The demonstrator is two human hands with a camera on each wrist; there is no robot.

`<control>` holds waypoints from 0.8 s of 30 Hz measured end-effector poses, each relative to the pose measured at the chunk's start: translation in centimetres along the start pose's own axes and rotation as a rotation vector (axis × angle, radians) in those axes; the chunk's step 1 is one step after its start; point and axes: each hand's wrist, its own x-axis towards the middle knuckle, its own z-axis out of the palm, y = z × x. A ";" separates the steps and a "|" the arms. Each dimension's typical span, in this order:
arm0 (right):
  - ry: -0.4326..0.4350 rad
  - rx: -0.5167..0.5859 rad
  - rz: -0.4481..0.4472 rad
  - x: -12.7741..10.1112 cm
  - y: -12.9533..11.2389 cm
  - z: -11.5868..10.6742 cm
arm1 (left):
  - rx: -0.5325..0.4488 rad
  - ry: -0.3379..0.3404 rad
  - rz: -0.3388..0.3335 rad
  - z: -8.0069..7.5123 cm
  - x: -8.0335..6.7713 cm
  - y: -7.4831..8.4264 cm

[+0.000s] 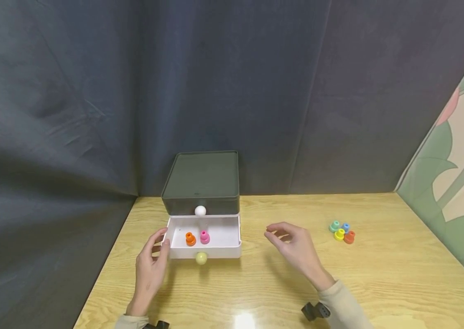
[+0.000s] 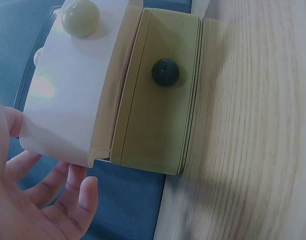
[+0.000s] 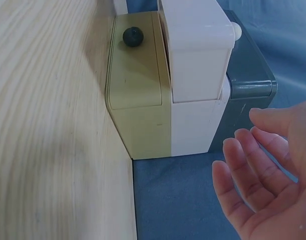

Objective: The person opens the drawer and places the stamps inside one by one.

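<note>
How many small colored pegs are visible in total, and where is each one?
6. Two stand in the open white drawer: orange peg and pink peg. Four cluster on the table at right: teal, blue, yellow, red-orange. Closed drawers may hide more.

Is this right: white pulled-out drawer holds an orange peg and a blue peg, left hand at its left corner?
Not quite. In the head view the white pulled-out drawer holds an orange peg and a pink peg, not blue. The left hand is at its left corner.
</note>
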 end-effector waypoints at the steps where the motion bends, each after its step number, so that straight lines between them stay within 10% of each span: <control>1: 0.003 0.001 -0.001 -0.1 0.1 -0.1 | 0.000 0.000 0.000 0.0 0.0 0.0; 24: 0.045 -0.056 0.029 -0.8 2.6 -2.4 | -0.010 0.007 0.008 0.1 -0.1 0.0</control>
